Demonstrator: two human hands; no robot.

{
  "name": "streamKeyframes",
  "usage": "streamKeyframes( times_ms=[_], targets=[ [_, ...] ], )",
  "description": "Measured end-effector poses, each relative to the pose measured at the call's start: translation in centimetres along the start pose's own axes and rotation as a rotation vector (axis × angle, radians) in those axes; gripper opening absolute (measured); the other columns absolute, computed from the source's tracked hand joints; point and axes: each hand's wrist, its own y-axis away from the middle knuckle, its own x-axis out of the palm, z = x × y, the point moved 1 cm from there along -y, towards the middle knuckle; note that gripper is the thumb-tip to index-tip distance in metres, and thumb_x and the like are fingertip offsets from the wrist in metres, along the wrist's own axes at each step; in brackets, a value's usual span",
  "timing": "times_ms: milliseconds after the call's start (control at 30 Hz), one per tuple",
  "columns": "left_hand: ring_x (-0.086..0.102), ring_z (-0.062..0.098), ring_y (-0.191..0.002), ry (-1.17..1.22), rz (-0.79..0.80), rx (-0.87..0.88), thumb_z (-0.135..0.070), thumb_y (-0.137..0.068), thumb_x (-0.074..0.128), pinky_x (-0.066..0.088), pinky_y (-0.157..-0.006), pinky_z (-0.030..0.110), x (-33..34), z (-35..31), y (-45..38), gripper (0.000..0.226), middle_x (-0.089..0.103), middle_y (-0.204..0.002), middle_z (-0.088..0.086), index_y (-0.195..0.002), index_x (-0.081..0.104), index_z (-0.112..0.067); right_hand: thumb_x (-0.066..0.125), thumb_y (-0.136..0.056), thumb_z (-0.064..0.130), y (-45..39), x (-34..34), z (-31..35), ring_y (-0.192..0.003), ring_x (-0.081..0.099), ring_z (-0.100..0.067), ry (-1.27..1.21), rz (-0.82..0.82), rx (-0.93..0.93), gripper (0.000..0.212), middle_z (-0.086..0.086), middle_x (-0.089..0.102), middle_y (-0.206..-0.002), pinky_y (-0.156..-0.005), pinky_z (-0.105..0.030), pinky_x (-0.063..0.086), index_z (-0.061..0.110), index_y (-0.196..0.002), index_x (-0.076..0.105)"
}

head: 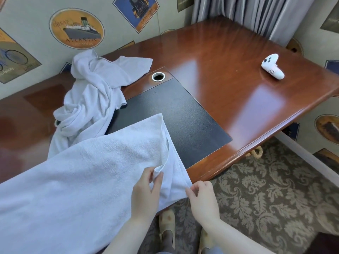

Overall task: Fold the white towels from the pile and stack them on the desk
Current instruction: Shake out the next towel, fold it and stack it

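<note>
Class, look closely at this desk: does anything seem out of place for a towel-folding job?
Yes. A small white handheld game-style controller lies alone on the glossy reddish wooden desk, far right, unrelated to towels. Also, the crumpled white towel pile partly overlaps the black desk mat.

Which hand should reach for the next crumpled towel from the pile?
Left, probably. The crumpled white towel pile lies on the left hand's side; the right hand pinches the white terry towel farther away.
</note>
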Motion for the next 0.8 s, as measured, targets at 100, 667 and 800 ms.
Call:
streamKeyframes(
  times_ms=[100, 667, 800],
  targets=[
    [0.062, 0.004, -0.084, -0.041, 0.019, 0.012, -0.033, -0.094, 0.06, 0.048, -0.07, 0.026, 0.1, -0.3, -0.3, 0.007, 0.064, -0.084, -0.018, -0.09, 0.056, -0.036, 0.054, -0.097, 0.032, -0.2, 0.1, -0.1, -0.076, 0.054, -0.01, 0.036, 0.025, -0.004, 0.015, 0.009, 0.044, -0.1, -0.071, -0.028, 0.045, 0.021, -0.086, 0.052],
    [0.058, 0.002, -0.079, -0.27, 0.075, 0.211, -0.01, -0.081, 0.076, 0.046, -0.066, 0.021, 0.2, -0.3, 0.5, 0.018, 0.061, -0.085, -0.017, -0.093, 0.073, -0.024, 0.057, -0.093, 0.027, -1.6, -0.7, 1.4, -0.073, 0.046, -0.01, -0.032, 0.194, -0.235, 0.018, 0.006, 0.048, -0.086, -0.072, -0.025, 0.041, 0.023, -0.079, 0.047],
    [0.059, 0.004, -0.078, -0.296, 0.083, 0.21, -0.015, -0.08, 0.077, 0.049, -0.067, 0.026, 0.4, -0.1, 0.5, 0.02, 0.061, -0.084, -0.02, -0.095, 0.071, -0.027, 0.058, -0.092, 0.029, -1.8, -0.6, 1.7, -0.067, 0.041, -0.011, -0.031, 0.17, -0.213, 0.019, 0.007, 0.046, -0.074, -0.063, -0.026, 0.036, 0.022, -0.077, 0.047]
  ],
)
